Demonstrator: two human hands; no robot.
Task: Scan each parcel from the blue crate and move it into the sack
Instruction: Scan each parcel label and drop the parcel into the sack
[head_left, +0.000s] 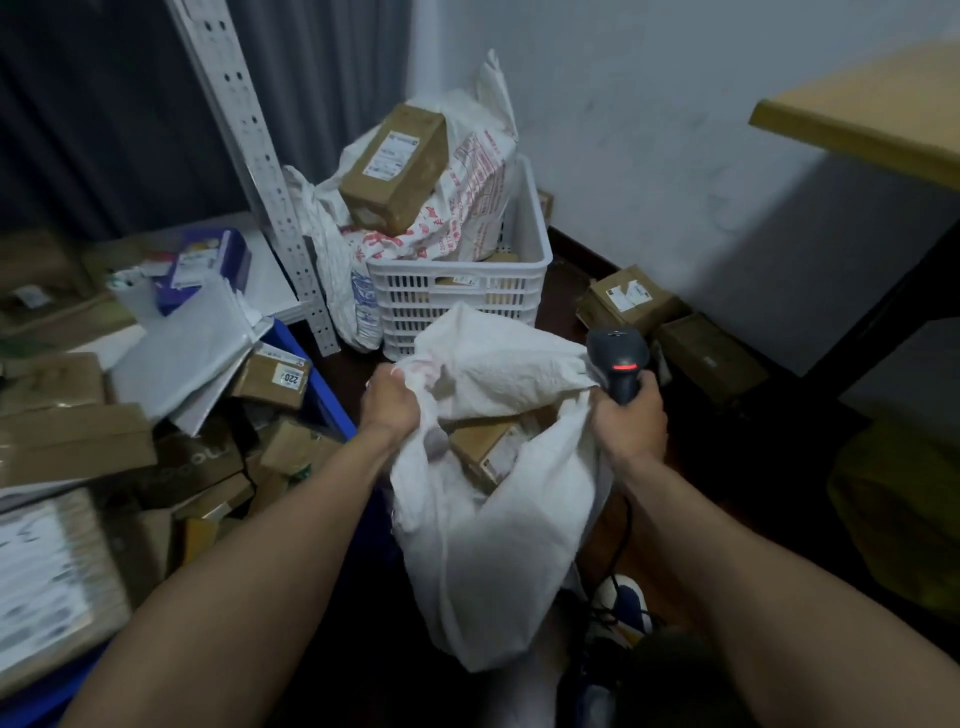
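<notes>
Your left hand (390, 402) fists rim of woven sack (498, 551); right hand (629, 421) wraps barcode scanner (618, 358) at sack's opp. rim; cardboard parcel (485, 444) lies in sack mouth; blue crate (324, 387) just left of sack; fabric's soft, floppy, prob. sags w/ weight, so grip bunched rim.

One scanner (621, 364), one blue crate (332, 408), one white crate (457, 291) — perhaps three sacks (493, 545), twenty-odd parcels (272, 382).

Dim room: pale plastered wall (675, 130) right, dark grey pleated curtain (78, 130) left, yellow wooden tabletop (872, 109) upper right, dark brown floor (779, 405)
</notes>
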